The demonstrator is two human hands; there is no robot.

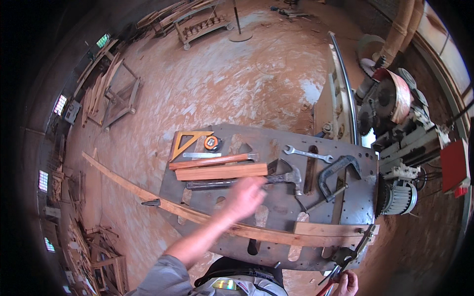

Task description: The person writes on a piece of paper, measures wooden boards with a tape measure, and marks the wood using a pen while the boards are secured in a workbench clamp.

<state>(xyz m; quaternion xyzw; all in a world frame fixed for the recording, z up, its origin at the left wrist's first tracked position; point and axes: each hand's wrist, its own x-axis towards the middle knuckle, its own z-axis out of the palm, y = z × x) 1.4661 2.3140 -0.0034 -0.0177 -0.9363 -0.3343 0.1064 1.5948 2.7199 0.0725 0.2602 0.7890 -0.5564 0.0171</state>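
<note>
My left hand [247,196] is over the steel table [232,259], at the black hammer [294,180] and a short wood block [219,171]; its fingers are too indistinct to read. My right hand [345,283], at the lower right, grips a red-handled tool [332,287] beside a clamp [364,245] on a long board [187,212] and short board [331,228]. A wooden-handled hammer [207,163], orange square [180,144], tape measure [211,142], metal strip [201,155], wrench [306,153] and C-clamp [326,175] lie on the table.
Machinery with saw blades and belt guards [390,96], plus a motor [400,195], stands along the right. A metal rail [345,84] runs behind the table. Timber racks [111,93] line the left, a wheeled cart [200,29] stands at the back, and more timber [98,256] lies lower left.
</note>
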